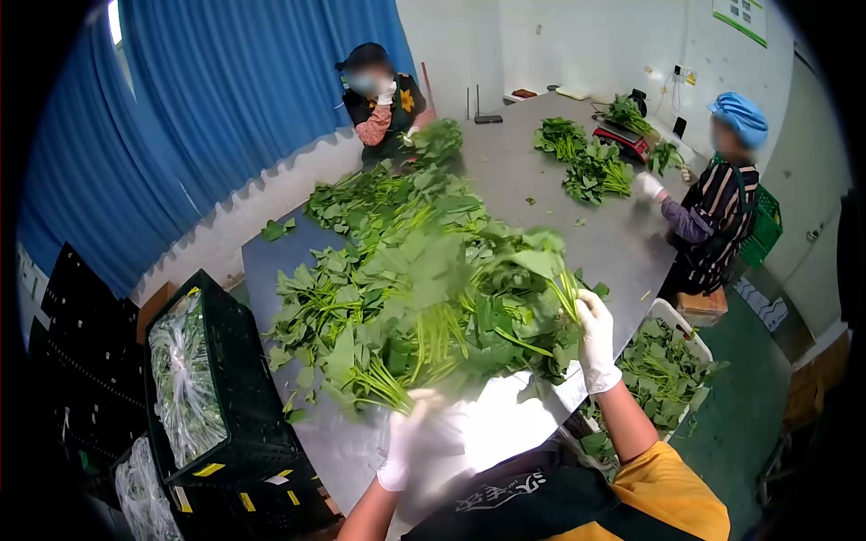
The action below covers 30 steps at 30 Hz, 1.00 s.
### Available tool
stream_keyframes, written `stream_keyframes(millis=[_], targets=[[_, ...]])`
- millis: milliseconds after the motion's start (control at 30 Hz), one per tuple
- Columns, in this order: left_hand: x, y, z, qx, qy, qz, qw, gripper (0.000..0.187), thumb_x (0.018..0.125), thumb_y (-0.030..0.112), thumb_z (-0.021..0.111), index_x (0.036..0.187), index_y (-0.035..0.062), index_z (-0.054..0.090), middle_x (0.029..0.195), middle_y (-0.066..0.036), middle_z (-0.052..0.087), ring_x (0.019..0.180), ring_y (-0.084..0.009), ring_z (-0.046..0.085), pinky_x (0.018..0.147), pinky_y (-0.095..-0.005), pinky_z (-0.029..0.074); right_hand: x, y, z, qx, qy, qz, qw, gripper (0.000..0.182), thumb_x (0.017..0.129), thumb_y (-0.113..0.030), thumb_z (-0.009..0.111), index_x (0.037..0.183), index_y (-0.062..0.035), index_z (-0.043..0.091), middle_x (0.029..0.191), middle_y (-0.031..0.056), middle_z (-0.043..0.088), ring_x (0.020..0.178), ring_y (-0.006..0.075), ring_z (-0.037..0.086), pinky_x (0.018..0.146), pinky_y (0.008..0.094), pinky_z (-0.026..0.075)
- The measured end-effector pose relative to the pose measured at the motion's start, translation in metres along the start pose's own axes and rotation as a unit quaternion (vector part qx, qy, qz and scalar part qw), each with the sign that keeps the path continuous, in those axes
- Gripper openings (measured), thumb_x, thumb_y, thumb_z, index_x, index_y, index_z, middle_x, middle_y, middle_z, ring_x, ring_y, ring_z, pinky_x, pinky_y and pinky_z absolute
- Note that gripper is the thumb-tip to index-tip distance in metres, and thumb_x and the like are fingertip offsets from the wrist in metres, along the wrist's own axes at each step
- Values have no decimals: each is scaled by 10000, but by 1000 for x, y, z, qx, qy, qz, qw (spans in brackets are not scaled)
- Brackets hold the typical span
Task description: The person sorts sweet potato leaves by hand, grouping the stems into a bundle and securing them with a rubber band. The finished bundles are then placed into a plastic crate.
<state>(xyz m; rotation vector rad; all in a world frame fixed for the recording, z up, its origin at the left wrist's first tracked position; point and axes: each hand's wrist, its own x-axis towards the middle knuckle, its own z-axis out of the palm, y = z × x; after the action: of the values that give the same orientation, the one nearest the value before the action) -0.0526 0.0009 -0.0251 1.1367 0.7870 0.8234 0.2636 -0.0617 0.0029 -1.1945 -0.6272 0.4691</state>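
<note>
A big heap of leafy greens (388,261) with long pale-green stems covers much of the metal table in front of me. My right hand (597,341), in a white glove, is closed around the stems of a bunch of leafy greens (561,293) at the heap's right side. Nearer the table's front edge, my gloved left hand (410,437) is somewhat blurred. Its fingers close on the stem ends of another bunch of leafy greens (381,383), whose leaves point away from me into the heap.
Across the table stands a masked co-worker (383,108) by the heap. Another co-worker (722,198) in a blue cap is at the right, near bunched greens (600,173) and a red scale (622,140). Black crates (257,379) flank my left; a white basket (690,325) of greens stands right.
</note>
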Motion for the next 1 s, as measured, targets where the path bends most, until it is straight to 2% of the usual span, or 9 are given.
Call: stream_keyframes(millis=[167, 233, 367, 400, 467, 700, 767, 867, 1000], targets=[[4, 2, 11, -14, 49, 44, 998, 198, 906, 93, 489, 1042, -11, 589, 913, -62, 634, 827, -128, 575, 786, -251, 433, -6, 15, -7, 38, -203, 279, 938, 222, 896, -129, 560, 1059, 13, 615, 714, 13, 588, 506, 42, 450, 444, 173, 324], [6, 9, 17, -19, 40, 29, 999, 196, 904, 98, 492, 1035, -9, 592, 890, -54, 635, 784, -111, 569, 732, -239, 433, -18, 5, 4, -90, -263, 329, 903, 185, 883, -123, 583, 995, 9, 648, 644, -6, 569, 481, 33, 424, 438, 176, 310], [24, -10, 31, 45, 14, 82, 996, 198, 901, 127, 505, 1014, -6, 600, 823, -27, 633, 646, -65, 537, 572, -203, 403, -34, 14, 17, -136, -265, 276, 914, 137, 866, -101, 610, 947, -3, 662, 648, -18, 571, 507, 31, 445, 464, 185, 348], [20, 20, 56, -9, 45, -19, 999, 193, 896, 122, 516, 1013, -9, 597, 813, -5, 623, 620, -38, 531, 528, -178, 389, -39, 36, 15, -197, -259, 212, 922, 136, 864, -101, 615, 948, -5, 661, 658, -21, 577, 530, 35, 466, 485, 189, 372], [37, -12, 65, 50, 23, 17, 998, 257, 864, 136, 610, 1094, 23, 606, 802, 7, 564, 657, -65, 474, 623, -186, 389, -50, 41, 20, -248, -262, 54, 931, 140, 864, -112, 623, 937, 4, 654, 704, -35, 594, 598, 44, 514, 549, 200, 429], [49, -11, 97, 29, 20, -76, 996, 205, 808, 135, 697, 960, 33, 606, 765, 7, 559, 667, -47, 491, 570, -173, 355, -64, -2, 26, -411, -248, -143, 866, 208, 793, -249, 618, 846, -51, 655, 781, 155, 621, 705, 331, 600, 644, 398, 480], [66, -40, 76, 7, 107, 1, 994, 152, 768, 107, 709, 876, 88, 603, 696, 39, 545, 572, -42, 451, 507, -179, 321, -59, -1, 10, -375, -222, -30, 899, 192, 799, -221, 650, 881, -50, 675, 794, 105, 649, 643, 252, 596, 612, 326, 476], [72, -1, 67, -75, 135, -51, 987, 159, 778, 109, 688, 910, 60, 613, 673, 42, 542, 549, -33, 437, 486, -181, 303, -54, -26, 1, -131, -145, 195, 961, 169, 834, -142, 626, 930, -15, 682, 744, 1, 633, 622, 50, 524, 547, 211, 410], [75, 4, 60, -22, 112, -37, 993, 233, 817, 99, 652, 1025, -2, 621, 693, 36, 553, 561, -28, 447, 489, -172, 315, -57, -19, -4, -154, -174, 171, 957, 156, 827, -126, 638, 923, -13, 685, 718, 18, 638, 627, 58, 533, 569, 209, 421]])
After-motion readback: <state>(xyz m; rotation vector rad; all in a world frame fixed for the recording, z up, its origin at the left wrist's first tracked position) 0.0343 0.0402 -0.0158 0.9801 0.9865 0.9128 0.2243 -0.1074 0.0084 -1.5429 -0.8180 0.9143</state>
